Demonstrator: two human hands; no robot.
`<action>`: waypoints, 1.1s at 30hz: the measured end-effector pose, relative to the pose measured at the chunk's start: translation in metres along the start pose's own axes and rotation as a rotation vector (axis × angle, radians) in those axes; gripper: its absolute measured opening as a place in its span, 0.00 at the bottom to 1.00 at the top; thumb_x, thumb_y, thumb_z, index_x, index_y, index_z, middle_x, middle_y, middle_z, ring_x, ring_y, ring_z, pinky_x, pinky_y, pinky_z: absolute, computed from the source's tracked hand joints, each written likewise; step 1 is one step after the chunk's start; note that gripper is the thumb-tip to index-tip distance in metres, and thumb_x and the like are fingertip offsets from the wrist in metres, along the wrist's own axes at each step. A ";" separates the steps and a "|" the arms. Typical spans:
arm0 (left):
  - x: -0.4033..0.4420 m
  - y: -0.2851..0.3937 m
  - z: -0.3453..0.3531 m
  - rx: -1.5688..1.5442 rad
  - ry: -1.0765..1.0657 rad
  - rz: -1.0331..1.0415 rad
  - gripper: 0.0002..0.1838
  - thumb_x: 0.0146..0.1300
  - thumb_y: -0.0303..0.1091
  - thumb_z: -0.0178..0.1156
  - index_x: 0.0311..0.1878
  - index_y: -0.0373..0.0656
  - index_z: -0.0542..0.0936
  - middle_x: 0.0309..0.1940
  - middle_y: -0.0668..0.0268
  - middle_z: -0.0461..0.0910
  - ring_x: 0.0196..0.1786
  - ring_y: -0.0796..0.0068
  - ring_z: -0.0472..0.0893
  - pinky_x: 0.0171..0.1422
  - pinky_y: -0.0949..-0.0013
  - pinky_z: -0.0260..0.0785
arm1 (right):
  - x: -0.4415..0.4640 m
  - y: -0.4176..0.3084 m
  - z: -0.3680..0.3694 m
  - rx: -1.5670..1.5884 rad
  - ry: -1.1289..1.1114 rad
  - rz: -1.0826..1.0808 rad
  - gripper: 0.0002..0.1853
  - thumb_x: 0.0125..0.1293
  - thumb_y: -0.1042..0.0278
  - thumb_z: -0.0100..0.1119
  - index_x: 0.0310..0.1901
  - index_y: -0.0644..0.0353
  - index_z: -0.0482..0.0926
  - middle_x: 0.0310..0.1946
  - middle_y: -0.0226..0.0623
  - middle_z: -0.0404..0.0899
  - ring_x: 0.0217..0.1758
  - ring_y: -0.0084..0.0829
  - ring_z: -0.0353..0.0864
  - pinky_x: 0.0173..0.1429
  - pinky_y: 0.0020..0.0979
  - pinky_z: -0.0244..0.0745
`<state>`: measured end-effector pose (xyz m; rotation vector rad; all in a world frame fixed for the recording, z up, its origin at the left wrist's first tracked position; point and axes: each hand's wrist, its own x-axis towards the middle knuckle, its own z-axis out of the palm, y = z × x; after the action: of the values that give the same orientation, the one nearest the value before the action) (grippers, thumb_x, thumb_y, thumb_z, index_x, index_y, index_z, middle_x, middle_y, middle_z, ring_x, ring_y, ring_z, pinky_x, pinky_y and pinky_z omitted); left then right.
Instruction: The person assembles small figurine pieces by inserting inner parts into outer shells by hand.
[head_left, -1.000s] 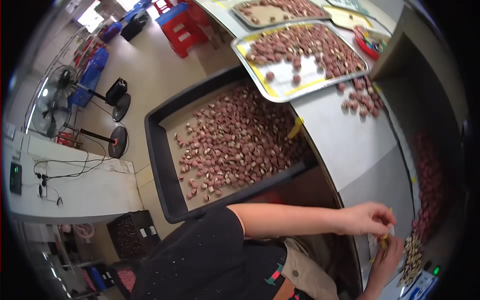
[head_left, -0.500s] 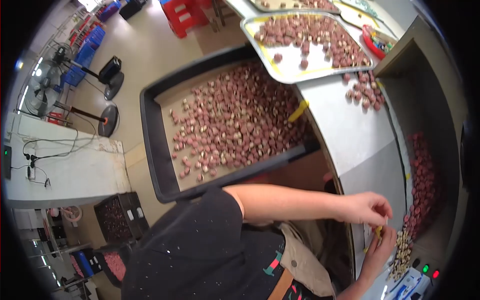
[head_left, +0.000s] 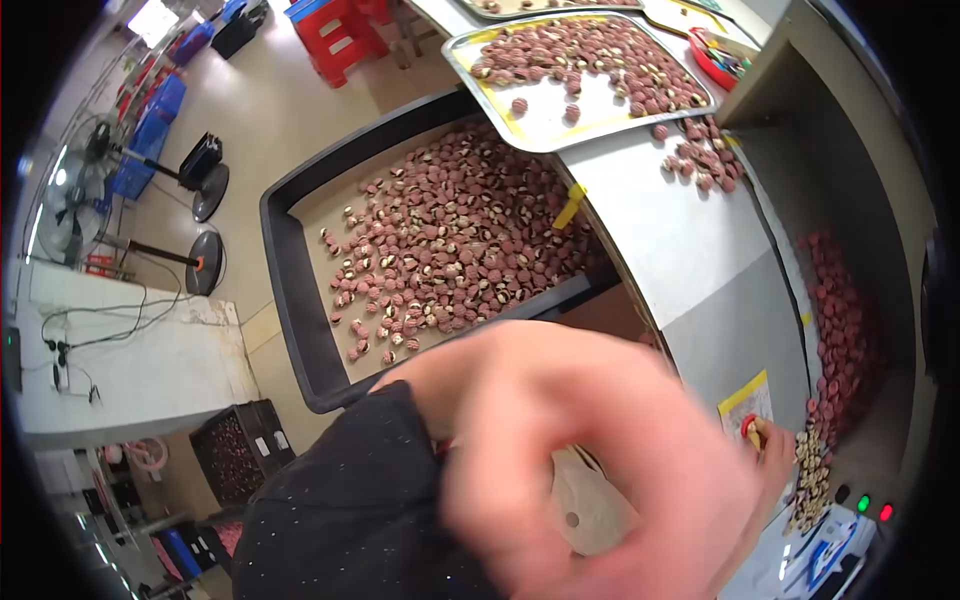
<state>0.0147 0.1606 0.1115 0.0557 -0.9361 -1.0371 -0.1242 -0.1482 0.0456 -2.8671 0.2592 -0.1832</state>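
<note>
My left hand (head_left: 610, 430) is raised close to the camera, large and smeared by motion. Its fingers curve round a gap, but whether they hold anything is unclear. Over the grey bench at the right, my right hand (head_left: 772, 460) has its fingers together around a small red piece (head_left: 748, 426). One fingertip there looks yellowish. Just beyond lies a pale patterned sheet (head_left: 745, 402) with a yellow edge. Close by the right hand are a heap of cream-and-dark pieces (head_left: 811, 480) and a longer heap of red round pieces (head_left: 843, 330).
A large black tray (head_left: 285, 270) of striped red-and-cream balls stands left of the bench (head_left: 690, 250). A metal tray (head_left: 545, 135) of similar balls lies at its far end, with loose balls (head_left: 705, 160) alongside. Floor fans (head_left: 205, 262) and a red stool (head_left: 335, 45) stand behind.
My left hand has left the right hand and come up close to the camera. The patterned sheet and red piece by my right hand now show. The view has shifted slightly.
</note>
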 end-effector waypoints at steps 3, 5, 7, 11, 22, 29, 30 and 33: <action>-0.013 0.026 0.029 -0.035 -0.075 0.038 0.17 0.61 0.28 0.63 0.54 0.35 0.77 0.36 0.67 0.79 0.40 0.81 0.79 0.43 0.76 0.72 | 0.003 -0.004 -0.004 -0.004 -0.017 0.005 0.13 0.61 0.81 0.54 0.48 0.66 0.74 0.42 0.45 0.71 0.49 0.47 0.71 0.54 0.41 0.67; -0.018 0.034 0.037 -0.049 -0.091 0.060 0.18 0.61 0.28 0.63 0.54 0.34 0.77 0.36 0.67 0.79 0.40 0.81 0.79 0.44 0.76 0.72 | 0.003 -0.003 -0.003 -0.001 -0.016 0.005 0.13 0.61 0.81 0.55 0.48 0.65 0.74 0.42 0.45 0.71 0.49 0.47 0.71 0.54 0.41 0.67; -0.021 0.040 0.044 -0.046 -0.090 0.073 0.18 0.61 0.27 0.63 0.54 0.34 0.77 0.36 0.67 0.79 0.40 0.81 0.79 0.44 0.75 0.72 | 0.001 0.000 -0.001 -0.014 -0.017 0.006 0.13 0.60 0.81 0.55 0.48 0.65 0.74 0.42 0.45 0.71 0.49 0.47 0.71 0.54 0.41 0.67; -0.025 0.040 0.048 -0.054 -0.086 0.095 0.19 0.60 0.27 0.63 0.55 0.34 0.76 0.36 0.66 0.79 0.40 0.80 0.79 0.44 0.75 0.73 | 0.002 -0.002 -0.002 0.006 -0.001 0.004 0.14 0.60 0.82 0.55 0.48 0.65 0.74 0.42 0.45 0.71 0.49 0.46 0.71 0.54 0.41 0.67; -0.026 0.041 0.050 -0.069 -0.067 0.091 0.22 0.59 0.25 0.63 0.57 0.34 0.74 0.37 0.65 0.79 0.41 0.79 0.79 0.45 0.74 0.73 | 0.005 -0.005 -0.005 -0.008 -0.001 -0.002 0.13 0.61 0.82 0.53 0.48 0.66 0.73 0.42 0.44 0.71 0.48 0.45 0.72 0.55 0.38 0.67; -0.027 0.040 0.048 -0.087 -0.038 0.098 0.24 0.58 0.24 0.64 0.59 0.33 0.73 0.37 0.64 0.79 0.41 0.79 0.79 0.46 0.74 0.74 | 0.004 -0.005 -0.006 -0.004 -0.019 0.013 0.13 0.61 0.83 0.53 0.48 0.66 0.73 0.42 0.44 0.70 0.48 0.45 0.72 0.54 0.38 0.67; -0.027 0.039 0.047 -0.089 -0.030 0.102 0.24 0.58 0.24 0.64 0.59 0.33 0.72 0.37 0.64 0.79 0.41 0.79 0.79 0.46 0.74 0.74 | 0.005 -0.004 -0.005 0.002 -0.026 0.013 0.13 0.61 0.82 0.54 0.48 0.66 0.73 0.42 0.44 0.70 0.48 0.45 0.72 0.54 0.39 0.67; -0.020 0.030 0.036 -0.125 -0.008 0.104 0.25 0.58 0.23 0.64 0.60 0.33 0.72 0.37 0.64 0.79 0.41 0.78 0.79 0.47 0.74 0.74 | 0.004 -0.002 -0.004 0.014 -0.044 0.018 0.13 0.60 0.82 0.55 0.48 0.65 0.74 0.42 0.44 0.71 0.49 0.46 0.72 0.53 0.41 0.67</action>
<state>0.0082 0.2051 0.1345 -0.1008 -0.8709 -0.9974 -0.1203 -0.1482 0.0509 -2.8499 0.2745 -0.1181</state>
